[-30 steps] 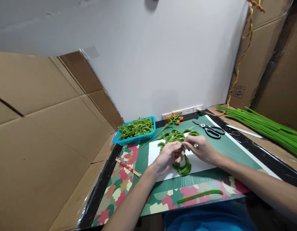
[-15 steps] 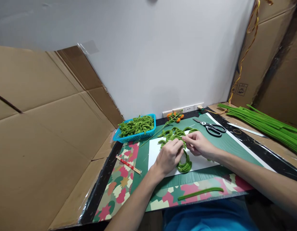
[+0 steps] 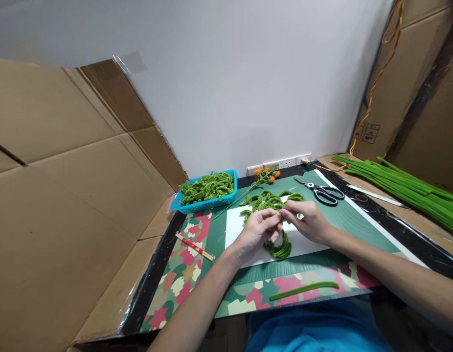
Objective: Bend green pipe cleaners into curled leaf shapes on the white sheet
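My left hand (image 3: 259, 231) and my right hand (image 3: 307, 222) meet over a white sheet (image 3: 234, 227), fingertips pinched close together. Whatever lies between the fingertips is too small to make out. Behind them spreads a pile of curled green fuzzy pieces (image 3: 265, 199). A looped green bundle (image 3: 281, 250) rests on the sheet just below my fingers. One straight green fuzzy stem (image 3: 303, 291) lies near the table's front edge.
A blue basket (image 3: 208, 201) of green curls stands back left. Orange-tipped sprig (image 3: 271, 177), black-handled scissors (image 3: 325, 195) and long green stems (image 3: 406, 188) lie behind and right. Wrapped chopsticks (image 3: 194, 247) are at left; cardboard (image 3: 65, 220) walls the left side.
My left hand has turned, its fingers now more visible beneath the pinch. Both hands remain together over the sheet. The view has shifted slightly.
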Demonstrator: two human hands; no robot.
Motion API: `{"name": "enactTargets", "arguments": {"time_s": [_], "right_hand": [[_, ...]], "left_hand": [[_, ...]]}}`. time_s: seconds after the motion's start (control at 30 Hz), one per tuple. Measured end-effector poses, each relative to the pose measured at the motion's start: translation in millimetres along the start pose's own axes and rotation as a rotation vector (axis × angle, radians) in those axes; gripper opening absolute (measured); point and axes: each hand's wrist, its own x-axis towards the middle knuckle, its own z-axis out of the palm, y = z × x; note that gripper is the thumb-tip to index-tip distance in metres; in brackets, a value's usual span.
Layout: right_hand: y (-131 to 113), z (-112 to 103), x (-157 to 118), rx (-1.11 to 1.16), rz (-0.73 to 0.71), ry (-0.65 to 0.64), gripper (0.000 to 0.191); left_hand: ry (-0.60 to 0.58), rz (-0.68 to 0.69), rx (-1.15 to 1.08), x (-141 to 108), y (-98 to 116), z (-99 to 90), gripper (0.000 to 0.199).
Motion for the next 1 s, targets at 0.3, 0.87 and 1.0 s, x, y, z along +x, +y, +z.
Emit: {"name": "enactTargets", "arguments": {"time_s": [0.3, 0.87, 1.0], "right_hand": [[1.9, 10.8, 6.3, 0.655, 0.635, -0.144, 0.057], [-9.4, 0.8, 0.8, 0.064, 0.122, -0.007, 0.047], [-8.2, 0.1, 4.8, 0.243, 0.251, -0.079, 0.053]], "left_hand": [[0.164, 0.636, 1.159, -3.4, -6.2, -5.2, 0.016], [-0.009, -0.088, -0.154, -0.2, 3.7, -1.0, 0.036], [0.007, -0.008, 0.021, -0.7, 1.4, -0.9, 0.035]]}}
